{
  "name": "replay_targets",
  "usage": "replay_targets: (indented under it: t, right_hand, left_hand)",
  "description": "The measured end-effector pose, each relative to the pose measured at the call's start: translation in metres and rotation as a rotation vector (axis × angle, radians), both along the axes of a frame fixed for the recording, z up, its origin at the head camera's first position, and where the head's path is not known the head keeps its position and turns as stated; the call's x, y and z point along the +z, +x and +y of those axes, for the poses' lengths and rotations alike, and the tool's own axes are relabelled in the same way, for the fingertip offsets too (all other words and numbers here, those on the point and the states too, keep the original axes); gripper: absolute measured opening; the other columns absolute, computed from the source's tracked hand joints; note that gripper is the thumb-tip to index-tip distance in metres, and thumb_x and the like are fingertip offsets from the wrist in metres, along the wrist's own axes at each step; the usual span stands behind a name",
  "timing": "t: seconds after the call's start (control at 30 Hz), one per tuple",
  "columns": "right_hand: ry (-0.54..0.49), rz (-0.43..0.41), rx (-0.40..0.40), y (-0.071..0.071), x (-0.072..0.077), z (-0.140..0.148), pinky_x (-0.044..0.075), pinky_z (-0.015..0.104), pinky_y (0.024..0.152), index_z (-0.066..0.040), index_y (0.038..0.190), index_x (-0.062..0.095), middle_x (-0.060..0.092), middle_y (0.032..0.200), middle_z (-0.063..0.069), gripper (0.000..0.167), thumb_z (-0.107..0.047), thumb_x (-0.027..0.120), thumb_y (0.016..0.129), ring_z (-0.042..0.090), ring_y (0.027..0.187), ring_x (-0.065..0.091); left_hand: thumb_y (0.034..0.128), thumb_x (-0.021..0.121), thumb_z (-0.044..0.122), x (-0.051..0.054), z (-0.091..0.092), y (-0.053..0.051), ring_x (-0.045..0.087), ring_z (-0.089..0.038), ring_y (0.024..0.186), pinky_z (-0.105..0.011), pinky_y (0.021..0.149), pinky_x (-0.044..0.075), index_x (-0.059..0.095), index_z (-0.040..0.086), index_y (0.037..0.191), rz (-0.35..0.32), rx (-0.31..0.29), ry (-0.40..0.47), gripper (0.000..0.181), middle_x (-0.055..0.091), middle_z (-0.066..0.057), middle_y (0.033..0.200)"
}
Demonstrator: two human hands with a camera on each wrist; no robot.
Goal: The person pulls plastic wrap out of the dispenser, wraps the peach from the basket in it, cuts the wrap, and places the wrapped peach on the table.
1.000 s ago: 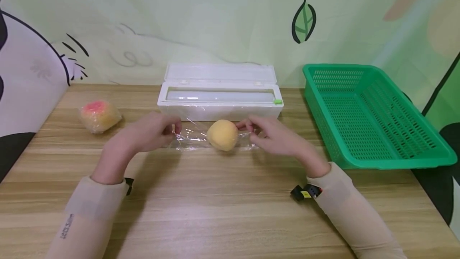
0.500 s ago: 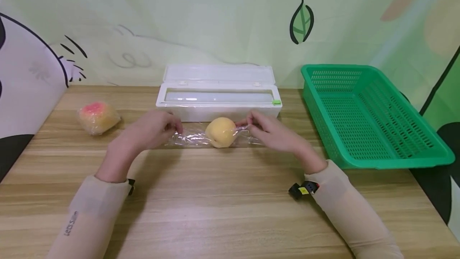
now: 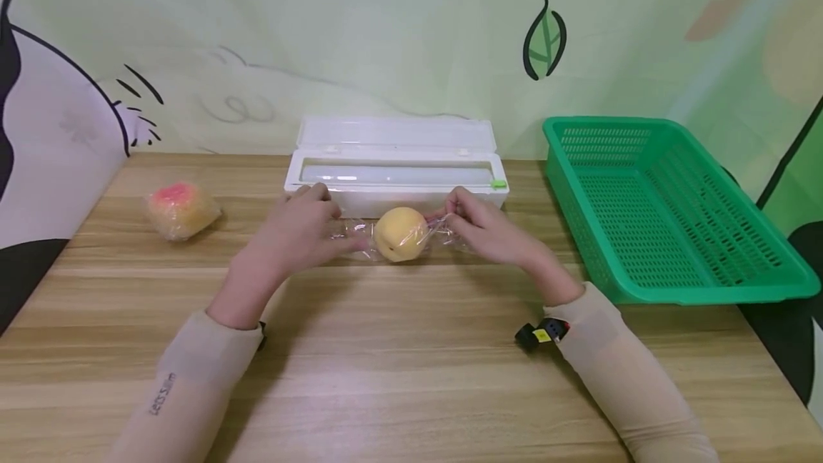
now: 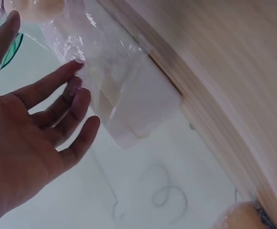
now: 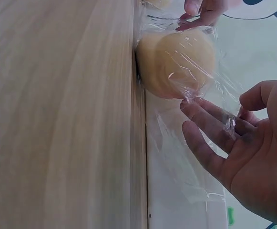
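A yellow peach (image 3: 401,234) sits on the table, partly covered by clear plastic wrap (image 5: 188,143) that sticks out at both sides. At its right, my right hand (image 3: 491,226) pinches a gathered bit of the wrap; other fingers reach up to the peach's side in the right wrist view. My left hand (image 4: 28,129) is at the left end, its fingers apart and loosely bent. One fingertip touches the wrap there, and the thumb extends toward the peach. Right behind the peach stands a white wrap dispenser (image 3: 418,203), lid up, with a roll inside.
A wrapped peach (image 3: 182,211), pink on top, lies at the table's left. A green plastic basket (image 3: 588,234) stands to the right, close to my right forearm. Behind the table (image 3: 386,363) hangs a printed backdrop (image 3: 398,34).
My left hand has let go of the wrap's left end, spread its fingers and moved right toward the peach. The right hand has drawn wrap up against the peach's right side.
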State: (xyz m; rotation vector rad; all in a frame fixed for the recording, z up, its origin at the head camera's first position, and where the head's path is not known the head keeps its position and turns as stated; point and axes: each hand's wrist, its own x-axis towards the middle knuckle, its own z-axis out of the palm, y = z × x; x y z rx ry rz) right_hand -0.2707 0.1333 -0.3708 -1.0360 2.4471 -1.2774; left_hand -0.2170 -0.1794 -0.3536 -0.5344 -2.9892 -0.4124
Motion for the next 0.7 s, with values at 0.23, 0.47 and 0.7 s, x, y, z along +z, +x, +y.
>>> replay_targets:
  t: [0.23, 0.47, 0.7]
  right_hand:
    - [0.066, 0.017, -0.037, -0.002, 0.005, 0.009, 0.046, 0.03, 0.064, -0.009, 0.092, 0.055, 0.07, 0.098, 0.008, 0.007, -0.005, 0.056, 0.098, 0.02, 0.082, 0.058]
    - [0.165, 0.066, -0.06, -0.003, 0.015, 0.021, 0.046, 0.034, 0.066, -0.007, 0.088, 0.06, 0.059, 0.081, 0.004, 0.006, -0.005, 0.065, 0.091, 0.02, 0.077, 0.055]
    - [0.224, 0.085, -0.113, -0.007, 0.019, 0.027, 0.049, 0.035, 0.069, -0.004, 0.098, 0.064, 0.067, 0.085, 0.005, 0.005, -0.004, 0.068, 0.094, 0.021, 0.079, 0.06]
  left_hand:
    - [0.0812, 0.07, 0.075, 0.002, 0.016, -0.001, 0.06, -0.034, 0.096, -0.059, 0.094, 0.043, 0.063, 0.011, 0.066, -0.023, 0.074, -0.073, 0.066, 0.062, -0.014, 0.096]
    - [0.0873, 0.063, 0.074, -0.001, 0.022, -0.006, 0.062, -0.033, 0.085, -0.056, 0.09, 0.047, 0.055, 0.011, 0.058, -0.037, 0.11, -0.089, 0.07, 0.059, -0.009, 0.074]
    - [0.0899, 0.057, 0.076, -0.003, 0.027, -0.007, 0.063, -0.035, 0.083, -0.056, 0.089, 0.048, 0.054, 0.01, 0.056, -0.022, 0.146, -0.094, 0.074, 0.061, -0.012, 0.077]
